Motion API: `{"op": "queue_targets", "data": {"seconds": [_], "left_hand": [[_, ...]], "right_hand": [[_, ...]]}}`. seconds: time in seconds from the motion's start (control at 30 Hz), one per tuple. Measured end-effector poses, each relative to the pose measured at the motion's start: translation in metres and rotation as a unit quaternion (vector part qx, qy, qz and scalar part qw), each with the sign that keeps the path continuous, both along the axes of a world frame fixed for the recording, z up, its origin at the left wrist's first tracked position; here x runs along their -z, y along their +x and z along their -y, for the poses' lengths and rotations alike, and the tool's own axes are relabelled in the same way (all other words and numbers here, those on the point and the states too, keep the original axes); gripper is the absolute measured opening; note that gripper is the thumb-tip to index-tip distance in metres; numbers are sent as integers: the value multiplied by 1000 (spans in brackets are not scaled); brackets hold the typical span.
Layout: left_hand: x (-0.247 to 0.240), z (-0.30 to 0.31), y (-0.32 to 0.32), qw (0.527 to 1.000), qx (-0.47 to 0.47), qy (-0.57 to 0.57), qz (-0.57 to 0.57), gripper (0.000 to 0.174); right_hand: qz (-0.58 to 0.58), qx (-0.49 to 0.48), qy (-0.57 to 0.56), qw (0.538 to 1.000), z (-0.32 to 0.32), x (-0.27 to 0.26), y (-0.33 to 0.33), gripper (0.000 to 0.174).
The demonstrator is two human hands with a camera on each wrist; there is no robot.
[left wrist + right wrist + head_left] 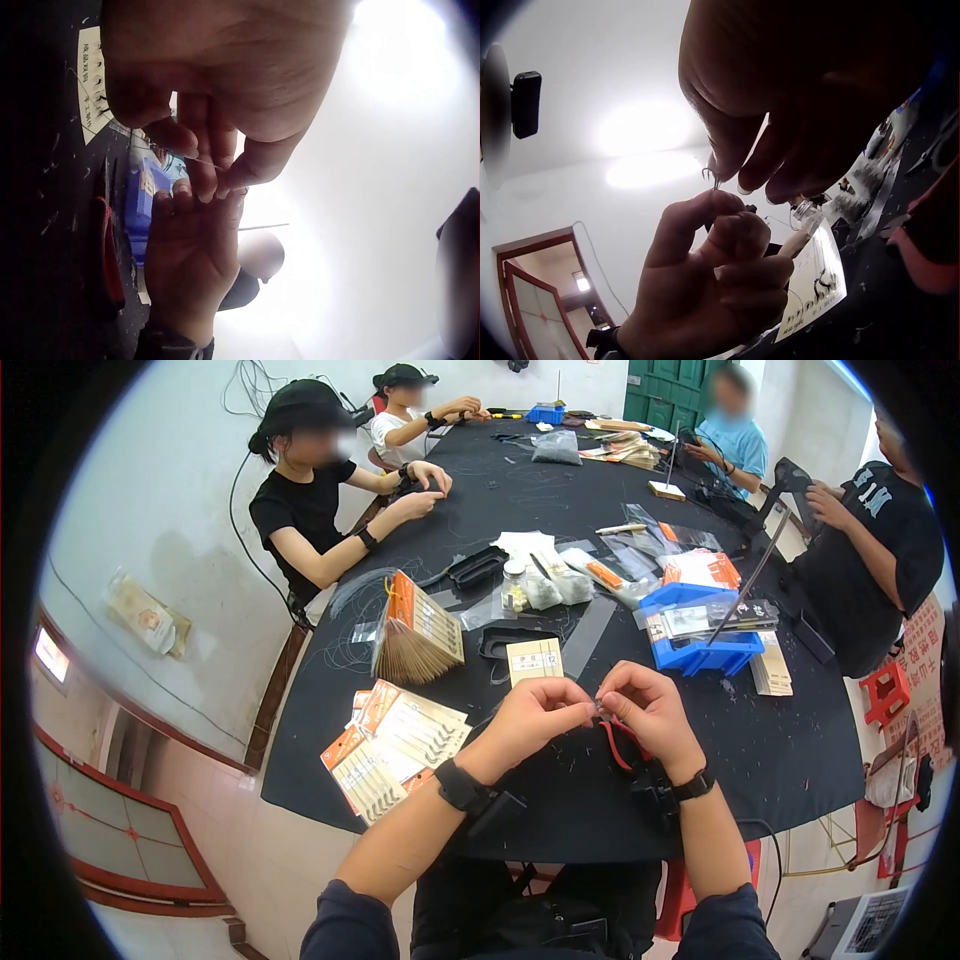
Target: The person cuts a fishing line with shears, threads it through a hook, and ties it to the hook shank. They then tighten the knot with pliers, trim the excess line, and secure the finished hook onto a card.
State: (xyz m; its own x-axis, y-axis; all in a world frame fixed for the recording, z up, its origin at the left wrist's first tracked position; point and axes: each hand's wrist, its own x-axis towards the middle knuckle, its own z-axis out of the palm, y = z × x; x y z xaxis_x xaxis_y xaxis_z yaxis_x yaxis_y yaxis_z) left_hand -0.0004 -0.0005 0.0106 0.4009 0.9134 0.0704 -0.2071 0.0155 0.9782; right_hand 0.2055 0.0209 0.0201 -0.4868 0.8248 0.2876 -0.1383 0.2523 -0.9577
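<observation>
While printed cards [432, 728] are being borne by the black table [560, 815] at near left, a small hook [709, 175] is being pinched by the left hand [535, 720] above it. Rightward, red-handled pliers [113, 266] are being partly covered by the right hand [652, 715], whose fingertips are being held close to the hook; whether it is being gripped there cannot be told. Farther right, packets [690, 618] are being held by a blue bin [700, 658].

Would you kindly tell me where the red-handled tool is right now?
In the head view, the red-handled tool lies on the black table, right of centre, just below the right hand.
</observation>
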Motion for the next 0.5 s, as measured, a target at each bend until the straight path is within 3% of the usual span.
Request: {"op": "queue_targets", "data": {"seconds": [0.23,0.5], "left_hand": [[-4,1,-1,1000,-16,10,-9,12],[-5,0,-2,999,-10,-11,-29,13]], "right_hand": [[-18,15,-6,1000,3,-2,-4,13],[24,65,83,994,-1,4,-4,9]]}}
